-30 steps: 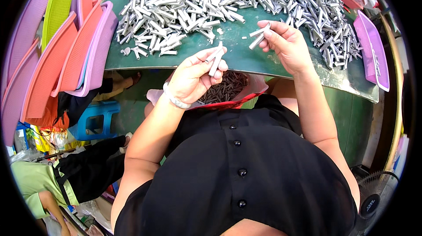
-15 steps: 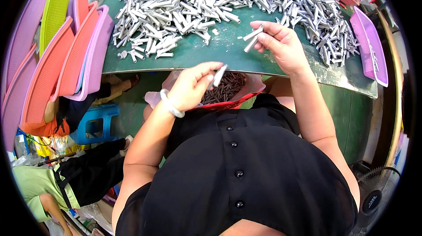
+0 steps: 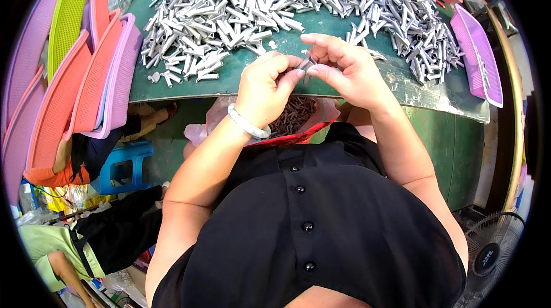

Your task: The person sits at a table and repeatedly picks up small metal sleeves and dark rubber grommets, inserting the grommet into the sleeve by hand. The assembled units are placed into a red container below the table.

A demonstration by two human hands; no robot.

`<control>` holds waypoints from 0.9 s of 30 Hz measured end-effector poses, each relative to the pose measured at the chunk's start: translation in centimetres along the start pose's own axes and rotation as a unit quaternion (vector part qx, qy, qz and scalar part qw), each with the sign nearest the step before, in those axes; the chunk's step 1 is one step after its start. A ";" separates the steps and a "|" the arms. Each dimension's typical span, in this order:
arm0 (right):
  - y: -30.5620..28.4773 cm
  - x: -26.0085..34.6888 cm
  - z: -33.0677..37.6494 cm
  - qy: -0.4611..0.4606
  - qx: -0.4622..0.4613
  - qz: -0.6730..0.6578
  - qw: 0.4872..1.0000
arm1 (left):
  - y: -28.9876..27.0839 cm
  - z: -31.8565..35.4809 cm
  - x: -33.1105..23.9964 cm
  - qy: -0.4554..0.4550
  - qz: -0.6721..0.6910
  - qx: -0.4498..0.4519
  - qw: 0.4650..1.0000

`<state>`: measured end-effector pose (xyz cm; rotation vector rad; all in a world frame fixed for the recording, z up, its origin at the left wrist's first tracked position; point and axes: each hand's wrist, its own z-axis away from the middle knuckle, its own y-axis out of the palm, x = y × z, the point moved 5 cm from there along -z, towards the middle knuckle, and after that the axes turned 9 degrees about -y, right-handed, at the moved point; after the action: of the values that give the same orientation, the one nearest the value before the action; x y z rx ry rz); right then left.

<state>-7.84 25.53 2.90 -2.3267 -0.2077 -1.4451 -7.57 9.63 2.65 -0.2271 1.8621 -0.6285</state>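
Note:
My left hand point(image 3: 263, 89) and my right hand point(image 3: 351, 74) meet over the near edge of the green table. Between their fingertips is a small grey tube piece point(image 3: 306, 66), pinched from both sides and partly hidden by the fingers. Whether it is one piece or two pressed together I cannot tell. Just beyond my hands spreads a large heap of similar grey tubes point(image 3: 201, 27). Below them, a lined red container point(image 3: 319, 130) at my lap holds many thin dark brown pieces point(image 3: 295, 114).
Stacked plastic baskets point(image 3: 69, 78) in purple, coral and green stand at the left. A purple basket point(image 3: 475, 55) sits at the table's right end. A blue stool point(image 3: 123, 164) and two other people are at the left, and a fan point(image 3: 488, 256) at the lower right.
My hands were apart, each with a grey tube piece. They have come together: the left moved up and right, the right moved left and down.

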 end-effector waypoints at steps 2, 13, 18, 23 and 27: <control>-1.1 0.1 0.2 -0.013 -0.015 0.019 1.000 | 0.1 0.0 0.5 0.001 0.057 -0.014 0.998; -4.7 -1.4 1.6 -0.014 -0.004 0.575 0.818 | -0.5 1.3 1.0 0.078 0.147 -0.070 0.984; -4.7 -1.6 1.6 -0.008 0.011 0.559 0.829 | -1.0 1.8 1.1 0.099 0.130 -0.088 0.983; -4.6 -1.4 1.6 -0.033 0.004 0.561 0.827 | -1.6 2.3 0.3 0.119 0.055 -0.101 0.986; -4.5 -1.5 1.5 -0.054 0.005 0.561 0.826 | -1.7 2.7 0.0 0.122 0.025 -0.091 0.988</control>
<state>-8.75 30.29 2.15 -1.8647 0.9667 -0.6694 -5.33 7.33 2.86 -0.2302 2.1571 -0.4674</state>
